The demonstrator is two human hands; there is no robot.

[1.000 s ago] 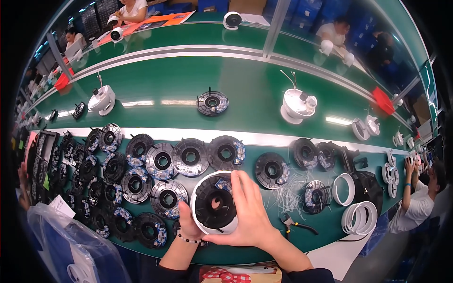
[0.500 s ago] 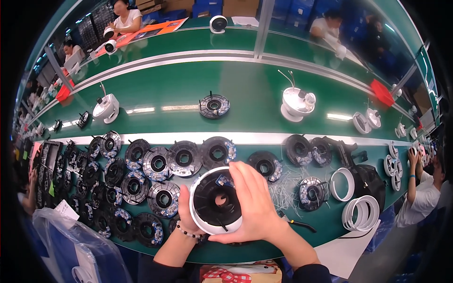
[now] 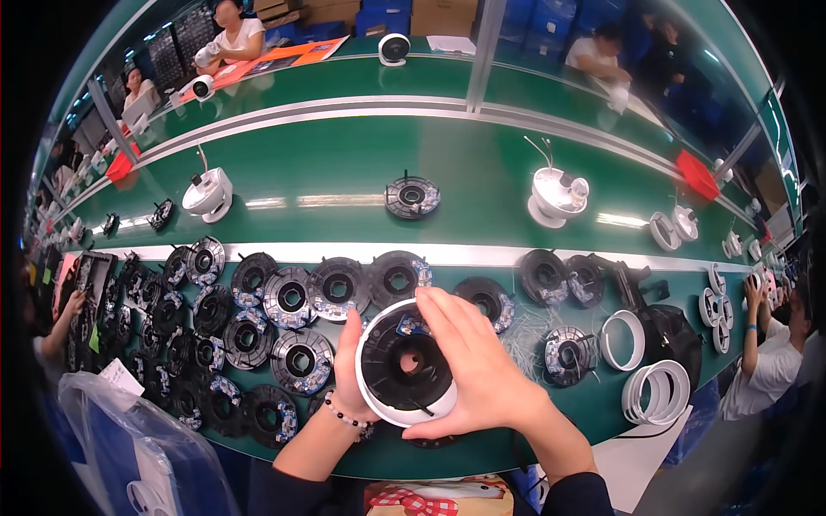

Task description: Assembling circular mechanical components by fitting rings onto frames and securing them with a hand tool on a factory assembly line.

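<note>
Between both palms I hold a round white housing (image 3: 376, 397) with a black ring-shaped insert (image 3: 385, 365) in it, its open face tilted up toward me. A small blue circuit board (image 3: 413, 325) shows at the insert's upper edge, and a hole goes through the middle. My left hand (image 3: 348, 378), with a beaded bracelet at the wrist, grips the left side, most of its fingers hidden behind the housing. My right hand (image 3: 478, 365) wraps the right side, fingers over the top rim and thumb under the lower edge.
Many black discs with circuit boards (image 3: 301, 361) cover the bench to the left. Right are thin white strips (image 3: 529, 340), white rings (image 3: 656, 391) and a black bag (image 3: 674, 335). Behind, a green belt (image 3: 318, 185) carries a white housing (image 3: 557, 196) and a black disc (image 3: 412, 197). Co-workers sit around.
The white housings and black disc on the belt have shifted right. My hands and the held housing have moved slightly right. A yellow-and-black tool by my right wrist no longer shows.
</note>
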